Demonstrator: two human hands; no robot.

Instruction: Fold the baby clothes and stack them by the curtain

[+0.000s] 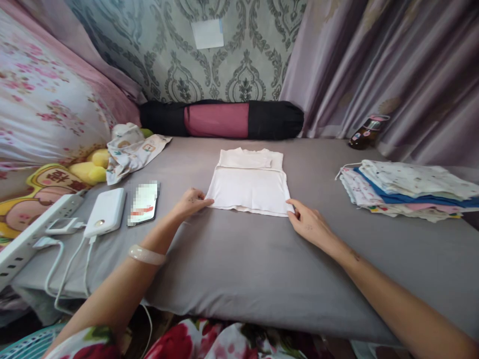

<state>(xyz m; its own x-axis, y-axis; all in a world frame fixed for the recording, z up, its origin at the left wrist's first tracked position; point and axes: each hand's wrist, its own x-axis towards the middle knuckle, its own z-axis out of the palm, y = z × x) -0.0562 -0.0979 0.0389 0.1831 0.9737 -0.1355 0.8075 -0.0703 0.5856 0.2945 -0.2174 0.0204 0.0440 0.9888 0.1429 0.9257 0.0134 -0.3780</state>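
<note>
A white shirt (250,189) lies flat on the grey bedsheet (232,259), its sleeves folded across the upper part and its hem toward me. At the hem's left corner, my left hand (192,202) pinches the cloth between thumb and fingers. The right corner of the hem is gripped by my right hand (307,222) in the same way. A pale bangle (146,255) circles my left wrist.
Right: a stack of folded clothes (407,192) and a dark bottle (368,132). Left: a phone (144,203), a white power bank (105,212) with cables, a power strip (37,234), a patterned cloth (134,152) and plush toys. Behind: a black-and-pink bolster (217,119) against the wall.
</note>
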